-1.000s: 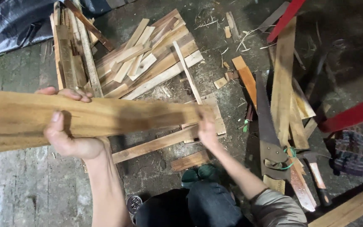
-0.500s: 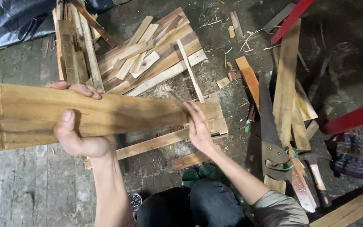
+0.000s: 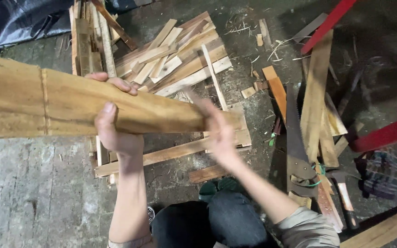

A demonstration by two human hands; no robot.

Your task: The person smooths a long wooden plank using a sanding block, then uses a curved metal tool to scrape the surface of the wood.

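My right hand [image 3: 219, 128] has slid back along the board's end since a moment ago, and the board sits a little higher in view. The long wooden plank [image 3: 79, 103] runs from the left edge across to the middle, held up above the concrete floor [image 3: 28, 183]. Behind it lies a pile of scrap slats [image 3: 175, 59]. A handsaw [image 3: 297, 147] lies on boards to the right, near a red metal bar [image 3: 382, 133]. My left hand [image 3: 113, 126] is wrapped around the plank, thumb on top; my blurred right hand is flat and open against its narrow end.
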